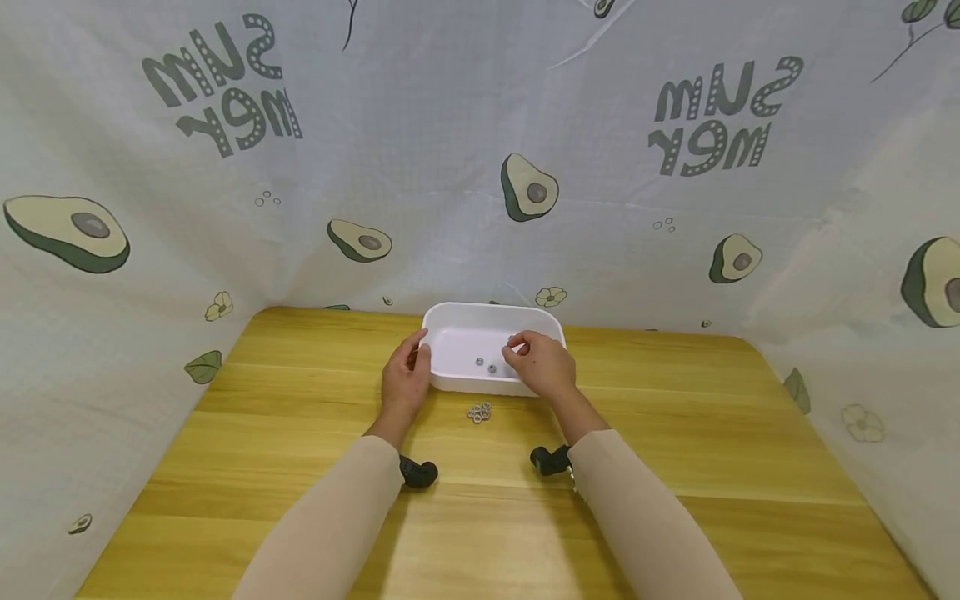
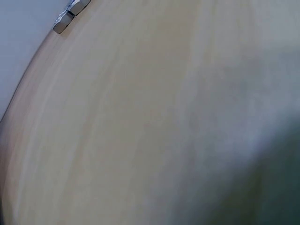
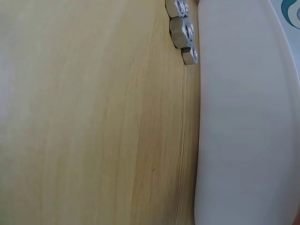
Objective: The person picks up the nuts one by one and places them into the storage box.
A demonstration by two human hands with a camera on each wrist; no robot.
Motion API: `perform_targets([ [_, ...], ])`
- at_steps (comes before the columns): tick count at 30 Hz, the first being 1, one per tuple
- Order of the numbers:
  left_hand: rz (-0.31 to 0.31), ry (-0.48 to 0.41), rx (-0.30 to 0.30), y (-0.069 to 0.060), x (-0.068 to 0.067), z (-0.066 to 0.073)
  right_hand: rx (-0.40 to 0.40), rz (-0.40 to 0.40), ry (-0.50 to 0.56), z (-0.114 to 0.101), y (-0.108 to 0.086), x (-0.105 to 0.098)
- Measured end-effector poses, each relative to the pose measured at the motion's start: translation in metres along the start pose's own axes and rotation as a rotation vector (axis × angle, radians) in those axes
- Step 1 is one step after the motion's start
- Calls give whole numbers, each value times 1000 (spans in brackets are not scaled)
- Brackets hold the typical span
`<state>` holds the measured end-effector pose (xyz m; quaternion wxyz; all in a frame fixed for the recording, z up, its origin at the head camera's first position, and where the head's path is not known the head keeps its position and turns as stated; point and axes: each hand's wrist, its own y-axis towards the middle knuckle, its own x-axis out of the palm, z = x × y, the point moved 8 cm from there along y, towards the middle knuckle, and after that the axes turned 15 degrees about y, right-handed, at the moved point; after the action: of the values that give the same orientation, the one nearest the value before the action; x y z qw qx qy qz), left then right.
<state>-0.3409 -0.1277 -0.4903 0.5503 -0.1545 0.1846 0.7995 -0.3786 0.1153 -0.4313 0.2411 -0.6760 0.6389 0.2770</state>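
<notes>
A white tray [image 1: 472, 385] with rounded corners stands near the back of the wooden table. Two small metal hex nuts [image 1: 492, 368] lie on its floor. In front of the tray a cluster of several more hex nuts [image 1: 478, 412] rests on the wood; the right wrist view also catches some of these nuts [image 3: 182, 32] beside the tray wall. My left hand [image 1: 406, 379] touches the tray's left side, fingers extended along it. Over the tray's right half is my right hand [image 1: 542, 363], thumb and index finger bent toward each other. Whether a nut is between those fingertips is too small to tell.
A pale cloth [image 1: 450, 167] printed with avocados hangs behind the table [image 1: 300, 433] and along its sides. Black devices [image 1: 418, 473] sit at both wrists, below the sleeves. Tray and table edge lie close to the cloth.
</notes>
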Motion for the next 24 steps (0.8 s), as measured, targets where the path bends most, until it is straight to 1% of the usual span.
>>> perform_targets([
  [10, 8, -10, -1, -2, -3, 5, -25, 48, -22, 1, 0, -2],
  [18, -1, -7, -7, -2, -3, 5, -32, 78, 2, 1, 0, -3],
  [24, -3, -4, -13, -1, -2, 3, -31, 74, 21, 2, 1, -2],
])
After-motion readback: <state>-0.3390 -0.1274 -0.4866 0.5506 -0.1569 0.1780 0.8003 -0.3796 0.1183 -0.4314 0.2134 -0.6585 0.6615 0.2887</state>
